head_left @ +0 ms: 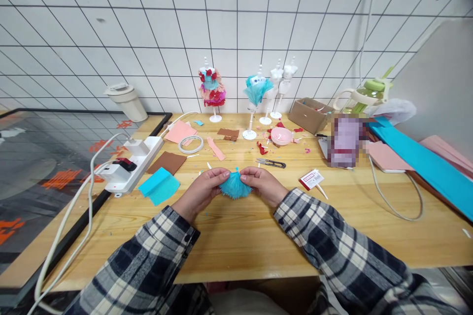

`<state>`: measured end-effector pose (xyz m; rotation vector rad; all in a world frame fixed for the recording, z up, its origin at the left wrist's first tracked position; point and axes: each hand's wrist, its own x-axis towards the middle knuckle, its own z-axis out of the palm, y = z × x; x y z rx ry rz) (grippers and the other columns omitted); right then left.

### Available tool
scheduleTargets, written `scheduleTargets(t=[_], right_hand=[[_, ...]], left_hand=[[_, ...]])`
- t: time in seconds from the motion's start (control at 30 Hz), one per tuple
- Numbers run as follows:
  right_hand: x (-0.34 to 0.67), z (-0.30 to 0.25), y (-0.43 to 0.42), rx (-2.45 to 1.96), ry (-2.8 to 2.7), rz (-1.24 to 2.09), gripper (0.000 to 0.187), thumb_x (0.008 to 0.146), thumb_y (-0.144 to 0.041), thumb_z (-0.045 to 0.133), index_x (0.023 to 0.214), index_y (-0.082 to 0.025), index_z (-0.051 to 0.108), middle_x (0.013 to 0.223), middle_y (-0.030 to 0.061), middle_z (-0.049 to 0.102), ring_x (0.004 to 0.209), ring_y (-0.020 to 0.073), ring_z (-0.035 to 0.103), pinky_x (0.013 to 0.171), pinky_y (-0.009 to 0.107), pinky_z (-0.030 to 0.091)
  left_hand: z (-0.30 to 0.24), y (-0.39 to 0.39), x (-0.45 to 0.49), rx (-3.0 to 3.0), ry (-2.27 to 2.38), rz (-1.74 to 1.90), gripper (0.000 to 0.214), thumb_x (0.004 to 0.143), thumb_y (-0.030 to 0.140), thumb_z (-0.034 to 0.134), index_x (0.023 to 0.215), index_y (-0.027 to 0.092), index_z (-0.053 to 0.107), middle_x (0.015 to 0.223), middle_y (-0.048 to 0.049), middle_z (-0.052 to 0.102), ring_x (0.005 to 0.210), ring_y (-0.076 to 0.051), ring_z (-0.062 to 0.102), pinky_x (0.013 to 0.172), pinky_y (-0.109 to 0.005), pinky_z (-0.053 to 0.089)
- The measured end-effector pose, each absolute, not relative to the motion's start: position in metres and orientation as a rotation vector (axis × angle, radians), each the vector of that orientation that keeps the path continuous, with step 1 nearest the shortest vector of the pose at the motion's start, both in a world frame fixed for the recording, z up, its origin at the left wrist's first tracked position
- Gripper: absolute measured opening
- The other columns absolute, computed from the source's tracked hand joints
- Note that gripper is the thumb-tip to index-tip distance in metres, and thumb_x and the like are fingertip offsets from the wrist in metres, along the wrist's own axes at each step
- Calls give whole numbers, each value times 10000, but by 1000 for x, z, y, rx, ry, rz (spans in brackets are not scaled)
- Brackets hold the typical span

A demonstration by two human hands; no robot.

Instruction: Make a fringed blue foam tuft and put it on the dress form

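Note:
A small fringed piece of turquoise crepe paper point(235, 188) is held over the wooden table point(258, 236) between both hands. My left hand point(202, 188) pinches its left upper edge with closed fingers. My right hand point(261, 184) pinches its right upper edge, thumb and fingers pressed together. Both forearms wear checked sleeves. Small thread snips point(271, 162) lie on the table just beyond my right hand.
Mini mannequin stands line the tiled wall: one in a red-pink dress point(212, 89), one in turquoise point(254, 96), two bare point(281, 83). Also a pink bowl point(281, 136), tape roll point(190, 144), power strip point(131, 165), turquoise sheet point(159, 184), cardboard box point(309, 114), cup point(127, 102).

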<state>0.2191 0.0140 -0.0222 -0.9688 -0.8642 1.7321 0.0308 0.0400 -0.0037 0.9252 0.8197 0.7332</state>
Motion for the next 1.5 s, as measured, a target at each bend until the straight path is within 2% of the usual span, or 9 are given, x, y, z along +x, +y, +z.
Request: scheduleTargets(t=[0.43, 0.63, 0.73, 0.8, 0.97, 1.13, 1.23, 1.37, 1.5], right_hand=[[218, -21, 15, -1027, -1074, 1560, 393, 617, -455, 787, 779, -148, 605, 659, -21, 605, 565, 78, 506, 560, 209, 384], [219, -19, 12, -1035, -1356, 1309, 518, 703, -435, 733, 1152, -223, 587, 1016, 55, 646, 832, 149, 602, 694, 263, 462], [217, -21, 12, -1137, -1453, 1268, 348, 664, -425, 756, 880, -167, 669, 785, 35, 646, 709, 139, 580, 645, 263, 448], [214, -23, 14, -1134, -1381, 1324, 346, 633, -444, 768, 786, -160, 644, 699, 13, 612, 622, 119, 546, 595, 256, 440], [214, -25, 16, -1011, -1172, 1508, 429, 632, -516, 743, 832, -185, 557, 675, -22, 541, 554, 103, 501, 503, 242, 454], [219, -23, 12, -969, -1439, 1389, 500, 692, -378, 717, 1141, -223, 561, 968, 46, 622, 765, 137, 566, 519, 194, 422], [221, -21, 13, -1112, -1596, 1253, 302, 692, -239, 681, 990, -191, 671, 801, 20, 661, 704, 130, 570, 546, 200, 405], [227, -17, 20, -1233, -1549, 1283, 458, 611, -138, 694, 1063, -203, 669, 733, -8, 677, 658, 134, 582, 584, 221, 423], [239, -16, 30, -1253, -1525, 1310, 283, 599, -176, 712, 881, -199, 717, 686, -11, 665, 656, 146, 585, 610, 237, 431]], left_hand=[[-6, 39, 31, 1047, 808, 691, 407, 591, 266, 830, 905, 153, 597, 830, -9, 627, 749, -122, 577, 715, -245, 424], [-12, 40, 26, 1231, 854, 596, 354, 589, 332, 821, 778, 135, 596, 672, 25, 568, 633, -101, 499, 622, -228, 366], [-14, 41, 22, 1248, 858, 543, 360, 590, 341, 822, 787, 132, 604, 700, 14, 586, 652, -109, 507, 630, -230, 368], [-14, 41, 21, 1232, 857, 571, 355, 584, 332, 829, 771, 136, 599, 704, 12, 594, 664, -114, 516, 630, -225, 367], [-9, 35, 25, 1064, 764, 842, 347, 649, 361, 789, 853, 158, 596, 803, -24, 650, 758, -154, 577, 736, -265, 420], [-8, 35, 26, 1169, 847, 807, 328, 675, 393, 766, 792, 155, 573, 733, -20, 622, 674, -133, 543, 647, -241, 404], [-6, 42, 27, 1319, 880, 684, 334, 681, 418, 750, 778, 160, 561, 719, -18, 613, 670, -136, 530, 637, -248, 398], [14, 54, 37, 1647, 1027, 544, 256, 708, 377, 714, 779, 155, 609, 762, -30, 626, 750, -161, 542, 703, -272, 411], [43, 80, 50, 1829, 1059, 376, 263, 702, 391, 696, 844, 175, 647, 801, -33, 650, 798, -189, 582, 734, -292, 442]])
